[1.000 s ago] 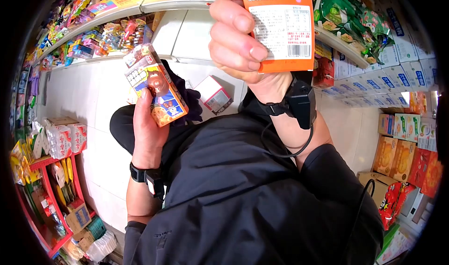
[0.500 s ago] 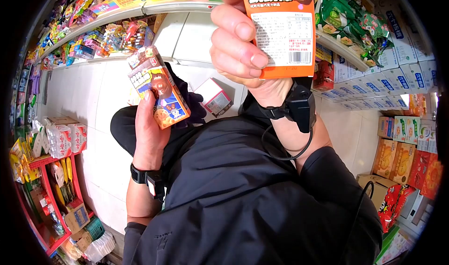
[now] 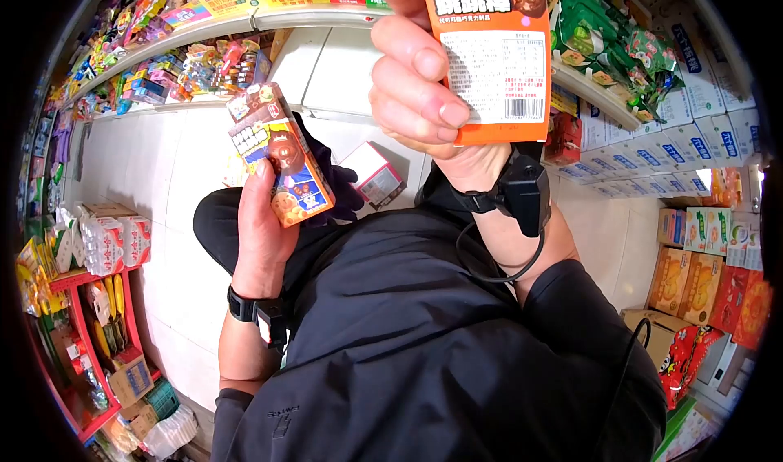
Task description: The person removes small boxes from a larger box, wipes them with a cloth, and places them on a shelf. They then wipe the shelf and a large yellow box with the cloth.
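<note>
My left hand [image 3: 265, 209] is closed around a brown, blue and orange snack box [image 3: 284, 156]. Its thumb lies across the front, where a cartoon bear and round biscuits are printed. Higher up and closer to the camera, my right hand [image 3: 420, 83] grips an orange snack box [image 3: 497, 123] by its left side. The back of that box faces me, with a white label of small print and a barcode. Its top edge runs out of view. Below, between the two hands, a white and pink carton [image 3: 377, 172] lies on the floor beside a dark purple cloth-like thing [image 3: 338, 186].
A curved shelf [image 3: 220, 30] of colourful packets spans the top left. Green packets [image 3: 608, 42] fill a shelf at upper right, above stacked white and blue cartons [image 3: 661, 156]. A red rack [image 3: 98, 356] stands at lower left. Orange boxes [image 3: 689, 278] are stacked at right.
My right hand has come down slightly with the orange box, so a little more of its printed top shows. My left hand and its box have barely shifted.
</note>
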Available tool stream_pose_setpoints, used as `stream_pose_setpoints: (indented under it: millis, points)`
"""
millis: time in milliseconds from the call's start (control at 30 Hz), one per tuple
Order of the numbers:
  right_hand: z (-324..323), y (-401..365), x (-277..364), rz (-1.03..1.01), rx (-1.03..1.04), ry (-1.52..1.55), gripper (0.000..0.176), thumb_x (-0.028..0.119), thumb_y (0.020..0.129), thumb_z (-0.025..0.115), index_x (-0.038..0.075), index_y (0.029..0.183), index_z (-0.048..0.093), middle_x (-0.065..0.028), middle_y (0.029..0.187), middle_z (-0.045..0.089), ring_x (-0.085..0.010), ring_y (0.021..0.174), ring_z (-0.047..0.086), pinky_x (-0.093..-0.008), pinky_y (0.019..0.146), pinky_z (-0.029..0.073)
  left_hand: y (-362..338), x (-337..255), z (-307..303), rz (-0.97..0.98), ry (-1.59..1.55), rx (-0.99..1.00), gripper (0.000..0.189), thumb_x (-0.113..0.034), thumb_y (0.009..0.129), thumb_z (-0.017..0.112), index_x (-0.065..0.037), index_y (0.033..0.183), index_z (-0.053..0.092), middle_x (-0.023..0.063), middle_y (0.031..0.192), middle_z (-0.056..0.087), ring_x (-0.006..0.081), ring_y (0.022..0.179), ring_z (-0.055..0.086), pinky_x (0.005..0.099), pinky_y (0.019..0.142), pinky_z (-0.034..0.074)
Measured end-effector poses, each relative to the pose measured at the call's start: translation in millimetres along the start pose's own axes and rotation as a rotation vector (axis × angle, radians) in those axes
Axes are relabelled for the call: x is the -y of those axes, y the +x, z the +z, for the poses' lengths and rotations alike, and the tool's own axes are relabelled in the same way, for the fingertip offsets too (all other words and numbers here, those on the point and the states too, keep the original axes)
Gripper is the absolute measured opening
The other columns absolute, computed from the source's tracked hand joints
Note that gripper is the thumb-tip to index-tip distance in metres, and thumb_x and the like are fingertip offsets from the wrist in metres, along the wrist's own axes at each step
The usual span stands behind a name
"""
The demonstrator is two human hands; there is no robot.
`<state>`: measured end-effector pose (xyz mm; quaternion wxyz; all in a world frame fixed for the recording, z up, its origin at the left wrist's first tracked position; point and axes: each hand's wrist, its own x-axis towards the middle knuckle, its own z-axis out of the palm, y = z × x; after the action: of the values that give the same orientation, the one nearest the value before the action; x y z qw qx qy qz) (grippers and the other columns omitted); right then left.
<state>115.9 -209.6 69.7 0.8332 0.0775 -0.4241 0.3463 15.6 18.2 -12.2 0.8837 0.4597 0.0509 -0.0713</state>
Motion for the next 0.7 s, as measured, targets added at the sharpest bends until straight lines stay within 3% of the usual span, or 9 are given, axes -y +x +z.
stream_pose_setpoints:
  millis: [133, 467, 700]
  points:
    - [15.4, 2.2, -5.1, -0.05, -0.077, 0.037, 0.074, 0.056, 0.096, 0.037, -0.001, 0.143, 0.043, -0.0265, 0.094, 0.06, -0.0273, 0.057, 0.057, -0.0368, 0.052, 0.044, 0.8, 0.0, 1.8, -0.01, 0.003, -0.018, 0.047, -0.037, 0.101, 0.048, -0.007, 0.137, 0.044, 0.0111, 0.117, 0.061, 0.025, 0.101, 0.065, 0.0459, 0.08, 0.058]
    - [-9.9, -2.3, -4.9, -0.03, 0.007, 0.028, 0.067, 0.048, 0.098, 0.038, 0.0, 0.144, 0.041, -0.0234, 0.099, 0.062, -0.0269, 0.061, 0.058, -0.0366, 0.053, 0.045, 1.0, -2.3, 4.5, 0.012, -0.004, -0.02, 0.045, -0.035, 0.102, 0.046, -0.006, 0.136, 0.044, 0.0118, 0.121, 0.06, 0.0248, 0.105, 0.064, 0.0454, 0.087, 0.055]
    - [0.4, 7.4, -1.8, -0.005, 0.053, -0.042, 0.07, 0.051, 0.098, 0.039, -0.002, 0.144, 0.04, -0.0248, 0.101, 0.061, -0.0286, 0.061, 0.059, -0.0362, 0.051, 0.045, 1.2, 0.5, -0.6, -0.002, 0.014, -0.016, 0.051, -0.04, 0.101, 0.047, -0.005, 0.137, 0.043, 0.0121, 0.119, 0.061, 0.0248, 0.105, 0.064, 0.0446, 0.087, 0.055]
